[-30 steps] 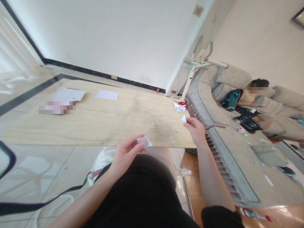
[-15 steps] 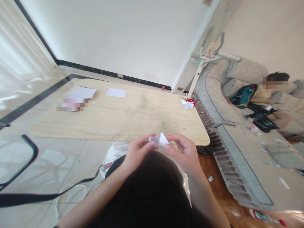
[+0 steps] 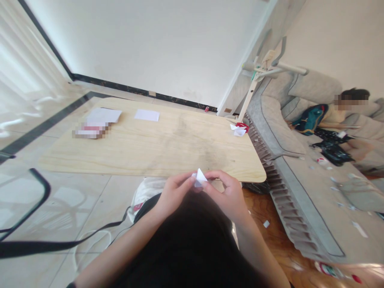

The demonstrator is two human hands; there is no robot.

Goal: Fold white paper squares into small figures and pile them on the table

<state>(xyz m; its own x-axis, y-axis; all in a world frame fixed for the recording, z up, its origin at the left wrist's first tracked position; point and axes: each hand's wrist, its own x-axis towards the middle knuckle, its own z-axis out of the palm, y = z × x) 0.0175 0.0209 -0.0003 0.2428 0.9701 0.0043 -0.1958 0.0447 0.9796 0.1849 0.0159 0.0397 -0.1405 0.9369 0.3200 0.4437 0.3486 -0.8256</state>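
Observation:
Between my two hands is a small folded piece of white paper [image 3: 199, 178], with a pointed flap standing up. My left hand [image 3: 177, 190] pinches its left side between thumb and fingers. From the other side, my right hand [image 3: 225, 189] grips the paper's right part, thumb toward me. Both hands are held just in front of the near edge of the wooden table [image 3: 144, 152]. Fingers cover much of the paper, so its full folded shape is hidden.
White sheets [image 3: 147, 115] and a stack of papers [image 3: 103, 116] lie on the table's left half. Folded white paper [image 3: 238, 130] sits beside a red item at the right end. A person [image 3: 336, 116] sits on the grey sofa [image 3: 279, 132]. A bottle [image 3: 331, 271] lies at lower right.
My hands have drawn closer together, the right one moving left. The folded paper looks more compact, its two parts pressed nearer each other.

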